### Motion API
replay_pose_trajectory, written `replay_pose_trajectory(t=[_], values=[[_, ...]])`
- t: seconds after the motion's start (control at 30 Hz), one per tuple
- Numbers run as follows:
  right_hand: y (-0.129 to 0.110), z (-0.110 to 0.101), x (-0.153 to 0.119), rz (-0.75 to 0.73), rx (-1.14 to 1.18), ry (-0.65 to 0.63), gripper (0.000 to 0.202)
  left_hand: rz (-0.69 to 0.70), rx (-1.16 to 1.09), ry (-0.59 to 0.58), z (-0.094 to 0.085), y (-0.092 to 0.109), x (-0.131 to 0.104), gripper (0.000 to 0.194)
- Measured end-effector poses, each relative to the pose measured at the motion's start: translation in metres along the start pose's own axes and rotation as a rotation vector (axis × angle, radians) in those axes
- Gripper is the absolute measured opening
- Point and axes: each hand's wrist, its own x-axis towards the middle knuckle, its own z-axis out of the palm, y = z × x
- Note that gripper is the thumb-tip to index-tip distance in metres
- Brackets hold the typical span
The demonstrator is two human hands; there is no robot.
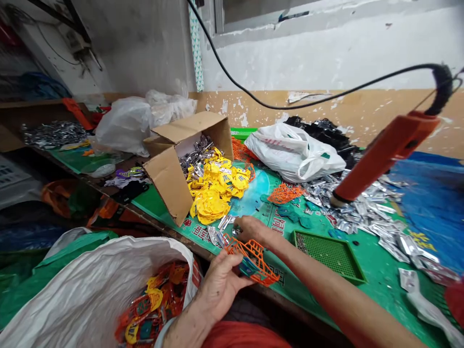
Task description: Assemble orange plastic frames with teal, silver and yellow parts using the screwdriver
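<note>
My left hand grips an orange lattice-like plastic shell, thumb on top and fingers beneath, with a bluish-green part showing inside it. Just above it, my right hand has its fingers curled down at the table, closed around a small silver piece that is mostly hidden. Several loose silver pieces lie beside its fingertips, near the table's front edge. Past them sits a pile of yellow plastic parts, spilling from an open cardboard box that also holds dark silvery parts.
An orange-handled tool hangs on a black cable at the right, above a heap of silver strips. A green mesh tray lies beside my right forearm. A large white sack with orange and yellow assembled pieces stands at lower left.
</note>
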Motion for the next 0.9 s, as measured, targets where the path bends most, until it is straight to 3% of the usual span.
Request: replay_pose_trajectory(t=[0.13,0.23,0.4,0.53,0.73,0.9], values=[[-0.001,-0.002,0.002,0.03,0.025,-0.054,0.032,0.004,0.007,0.016,0.0,0.001,0.001,0.015],[0.006,-0.006,-0.003,0.054,0.143,-0.016,0.032,0.005,0.009,0.058,-0.001,-0.001,0.004,0.013],[0.028,-0.019,-0.043,0.063,0.536,0.249,0.03,0.025,-0.021,0.147,0.0,-0.007,0.011,0.009],[0.044,-0.023,-0.09,0.027,0.936,0.477,0.033,0.034,-0.027,0.105,0.011,-0.016,0.023,0.01],[0.051,-0.006,-0.134,-0.013,1.345,0.571,0.033,0.052,0.006,0.016,0.036,-0.032,0.04,0.021],[0.047,0.012,-0.147,-0.016,1.46,0.651,0.034,0.03,0.006,0.011,0.05,-0.043,0.041,0.02]])
